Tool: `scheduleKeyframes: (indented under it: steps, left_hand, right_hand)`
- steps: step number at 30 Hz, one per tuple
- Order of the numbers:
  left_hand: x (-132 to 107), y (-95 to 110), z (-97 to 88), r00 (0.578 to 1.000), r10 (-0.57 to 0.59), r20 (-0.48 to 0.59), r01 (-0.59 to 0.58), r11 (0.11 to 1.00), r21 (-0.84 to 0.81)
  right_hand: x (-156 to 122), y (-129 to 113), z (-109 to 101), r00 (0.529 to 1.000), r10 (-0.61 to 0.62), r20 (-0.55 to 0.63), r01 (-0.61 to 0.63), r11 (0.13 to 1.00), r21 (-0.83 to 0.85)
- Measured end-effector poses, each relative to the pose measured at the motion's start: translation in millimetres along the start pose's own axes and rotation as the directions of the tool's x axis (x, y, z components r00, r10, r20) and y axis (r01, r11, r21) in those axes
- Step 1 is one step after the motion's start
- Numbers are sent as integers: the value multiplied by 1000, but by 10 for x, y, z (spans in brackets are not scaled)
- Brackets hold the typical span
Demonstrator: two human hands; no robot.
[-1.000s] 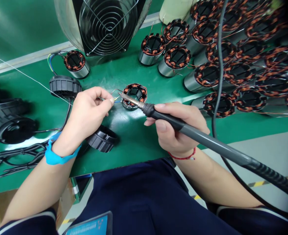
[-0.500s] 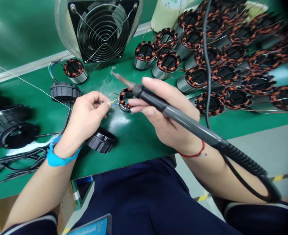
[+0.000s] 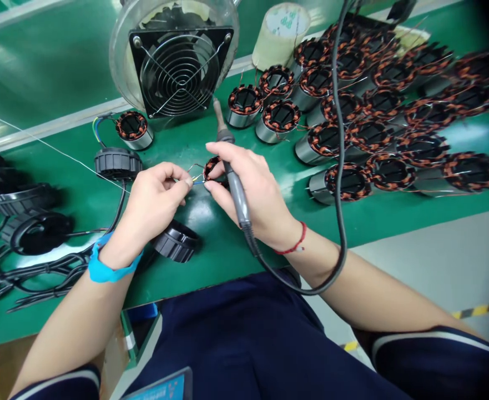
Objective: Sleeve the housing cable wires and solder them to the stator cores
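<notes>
Between thumb and fingertips, my left hand pinches thin wires, among them a blue and a yellowish one. These run to a copper-wound motor stator on the bench, partly hidden behind my right hand. My right hand has a soldering iron resting in it, tip up toward the fan, while its thumb and finger reach to the stator's edge. Below my left hand lies a black ribbed ring. A black ribbed cap with a cable is just beyond that wrist.
A fan with a wire guard stands at the back. Several stators fill the right side, near a pale roll. One wired stator sits back left. Black cables and caps crowd the left. The iron's cord hangs in front.
The soldering iron has swung from pointing left to pointing up, away from the wires. My right hand has moved left onto the stator. My left hand keeps its pinch.
</notes>
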State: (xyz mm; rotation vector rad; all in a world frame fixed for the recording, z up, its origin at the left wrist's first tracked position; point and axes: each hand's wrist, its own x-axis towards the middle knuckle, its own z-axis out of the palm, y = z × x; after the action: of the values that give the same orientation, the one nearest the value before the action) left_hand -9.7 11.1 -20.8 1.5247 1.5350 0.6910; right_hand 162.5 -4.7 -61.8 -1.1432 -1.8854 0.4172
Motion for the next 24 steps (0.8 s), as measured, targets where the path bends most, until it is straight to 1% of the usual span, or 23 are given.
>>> scheduleKeyframes:
  steps: [2,4,5,7,9,10,12,14,17,22,24]
  left_hand:
    - [-11,8,1,1000,-18,16,18,999,-33]
    - [-25,1,0,1000,3,21,-1,998,-69]
    - [-32,-7,-1,999,37,11,-36,996,-82]
    - [-50,-22,-9,989,145,-33,-146,988,-57]
    - [-73,-26,-23,961,269,-64,-266,963,53]
    - [-85,-20,-30,945,321,-59,-312,942,124]
    - [-106,1,-43,917,398,-24,-381,892,245]
    - [-118,26,-50,893,450,15,-430,842,326]
    - [-120,39,-51,873,483,67,-469,794,386]
    - [-115,17,-61,883,457,109,-464,812,353]
    - [-117,22,-64,889,444,112,-453,816,359]
  right_hand:
    - [11,-20,31,1000,-21,9,22,999,-24]
    - [26,-38,57,999,-40,15,40,999,-19]
    - [33,-44,66,999,-47,9,47,999,-10]
    - [42,-52,74,999,-50,-7,50,999,19]
    - [48,-51,75,1000,-22,-4,23,997,74]
    - [50,-46,75,1000,-2,3,2,993,116]
    - [53,-34,75,999,30,19,-34,975,219]
    - [59,-26,73,999,50,21,-54,949,310]
    - [74,-48,63,997,77,24,-80,926,370]
    - [91,-101,40,988,148,50,-156,912,379]
    - [83,-74,11,991,117,69,-135,905,403]
